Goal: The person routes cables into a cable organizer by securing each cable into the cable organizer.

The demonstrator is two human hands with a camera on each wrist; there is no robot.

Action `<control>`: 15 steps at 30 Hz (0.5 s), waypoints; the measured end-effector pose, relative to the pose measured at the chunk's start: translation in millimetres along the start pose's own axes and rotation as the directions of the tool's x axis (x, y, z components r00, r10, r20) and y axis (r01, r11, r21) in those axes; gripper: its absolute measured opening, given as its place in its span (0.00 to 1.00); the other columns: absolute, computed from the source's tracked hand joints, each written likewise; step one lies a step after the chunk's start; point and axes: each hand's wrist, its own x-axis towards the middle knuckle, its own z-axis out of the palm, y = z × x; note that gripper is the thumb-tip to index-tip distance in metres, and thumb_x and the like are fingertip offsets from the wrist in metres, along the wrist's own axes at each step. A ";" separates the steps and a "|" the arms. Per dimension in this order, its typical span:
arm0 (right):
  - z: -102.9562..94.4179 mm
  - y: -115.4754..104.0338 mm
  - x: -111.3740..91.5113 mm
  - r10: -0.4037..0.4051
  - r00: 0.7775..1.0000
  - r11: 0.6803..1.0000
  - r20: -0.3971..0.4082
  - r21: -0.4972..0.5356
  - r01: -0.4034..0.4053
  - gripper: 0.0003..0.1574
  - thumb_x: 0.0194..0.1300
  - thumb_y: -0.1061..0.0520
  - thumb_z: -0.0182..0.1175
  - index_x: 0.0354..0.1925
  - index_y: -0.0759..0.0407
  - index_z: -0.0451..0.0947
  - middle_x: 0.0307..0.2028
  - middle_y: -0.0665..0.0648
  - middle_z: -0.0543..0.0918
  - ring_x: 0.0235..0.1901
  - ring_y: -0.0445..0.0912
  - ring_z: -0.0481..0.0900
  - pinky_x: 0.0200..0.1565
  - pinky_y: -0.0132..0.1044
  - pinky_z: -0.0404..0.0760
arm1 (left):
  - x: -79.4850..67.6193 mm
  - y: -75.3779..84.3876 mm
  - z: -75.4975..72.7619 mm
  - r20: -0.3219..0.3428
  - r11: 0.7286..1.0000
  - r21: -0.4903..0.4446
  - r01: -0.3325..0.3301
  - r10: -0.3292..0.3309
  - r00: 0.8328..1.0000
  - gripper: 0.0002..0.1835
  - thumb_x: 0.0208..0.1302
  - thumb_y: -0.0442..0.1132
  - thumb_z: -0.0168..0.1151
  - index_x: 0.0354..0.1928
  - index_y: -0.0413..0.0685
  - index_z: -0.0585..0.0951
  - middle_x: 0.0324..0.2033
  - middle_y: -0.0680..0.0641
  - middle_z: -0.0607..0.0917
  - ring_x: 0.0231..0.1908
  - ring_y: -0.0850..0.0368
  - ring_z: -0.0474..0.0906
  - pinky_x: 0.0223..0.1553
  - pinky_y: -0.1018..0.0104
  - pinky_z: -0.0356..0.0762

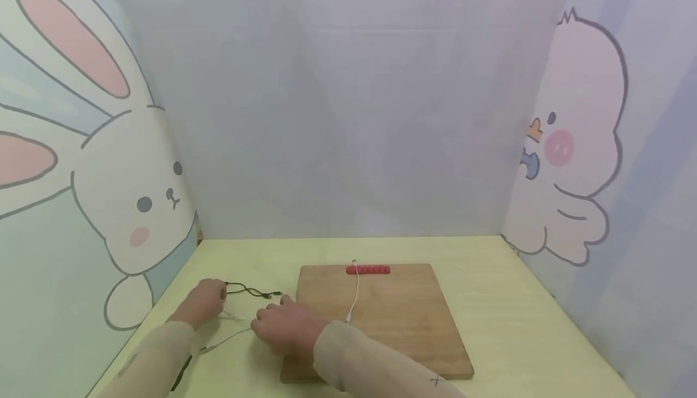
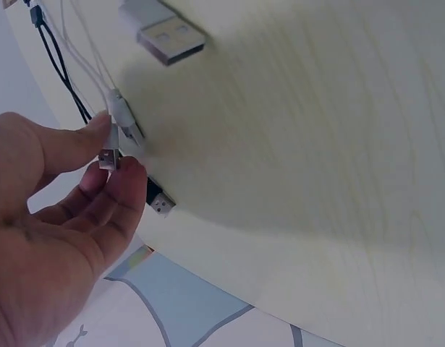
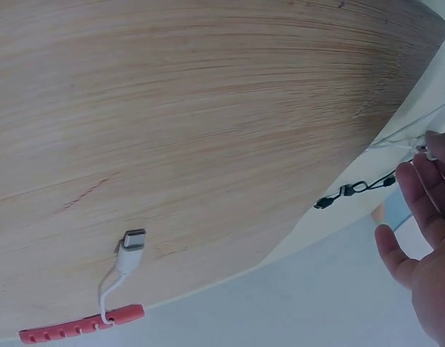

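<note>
My left hand (image 1: 201, 301) is over the left part of the table, its thumb and fingers pinching a white USB cable (image 2: 108, 155) just behind the metal plug. Beside those fingertips lie another white plug (image 2: 126, 116) and a black USB plug (image 2: 161, 201). At the board's left edge, my right hand (image 1: 288, 325) pinches a white cable (image 3: 422, 143) between thumb and finger; its end is partly hidden. A red cable organizer (image 1: 376, 270) lies along the far edge of the wooden board (image 1: 403, 325). One white charging cable (image 1: 356, 295) runs through its left slot.
A black cable (image 1: 250, 290) lies beyond my hands, left of the board. Another black cable end (image 1: 181, 375) shows beside my left sleeve. The pale yellow table (image 1: 512, 325) extends right of the board, with printed curtains along its left, back and right sides.
</note>
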 end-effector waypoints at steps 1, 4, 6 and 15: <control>-0.2 -0.2 -0.1 0.000 1.000 1.000 -0.001 -0.001 0.000 0.13 0.61 0.49 0.66 0.43 0.37 0.74 0.36 0.38 0.75 0.35 0.35 0.71 0.41 0.34 0.71 | 0.4 -0.5 -0.6 -0.010 1.000 0.001 -0.004 0.004 1.000 0.03 0.57 0.26 0.59 0.33 0.38 0.79 0.30 0.45 0.80 0.32 0.52 0.73 0.37 0.53 0.77; -0.1 -0.4 -1.2 -0.003 1.000 1.000 -0.006 -0.019 0.003 0.11 0.62 0.50 0.65 0.40 0.36 0.74 0.35 0.38 0.76 0.34 0.36 0.70 0.40 0.35 0.71 | 2.5 -2.1 -1.9 -0.043 1.000 0.004 -0.027 0.027 0.999 0.04 0.56 0.25 0.59 0.34 0.37 0.79 0.31 0.44 0.80 0.32 0.51 0.73 0.37 0.53 0.76; 0.2 -0.4 -1.9 -0.005 1.000 1.000 -0.010 -0.031 0.005 0.10 0.61 0.50 0.65 0.40 0.36 0.74 0.35 0.38 0.76 0.34 0.36 0.70 0.40 0.35 0.70 | 3.6 -2.3 -3.1 -0.065 0.999 0.012 -0.047 0.048 0.997 0.06 0.55 0.24 0.59 0.34 0.36 0.80 0.33 0.43 0.82 0.34 0.49 0.76 0.39 0.50 0.78; -7.4 -1.7 -4.5 -0.033 0.999 0.997 -0.010 -0.074 0.032 0.13 0.58 0.45 0.69 0.40 0.34 0.76 0.36 0.37 0.77 0.37 0.35 0.73 0.50 0.37 0.73 | 6.9 13.4 -15.6 -0.112 0.999 -0.016 -0.049 0.047 0.993 0.11 0.53 0.23 0.58 0.38 0.36 0.81 0.37 0.40 0.85 0.36 0.48 0.80 0.40 0.50 0.80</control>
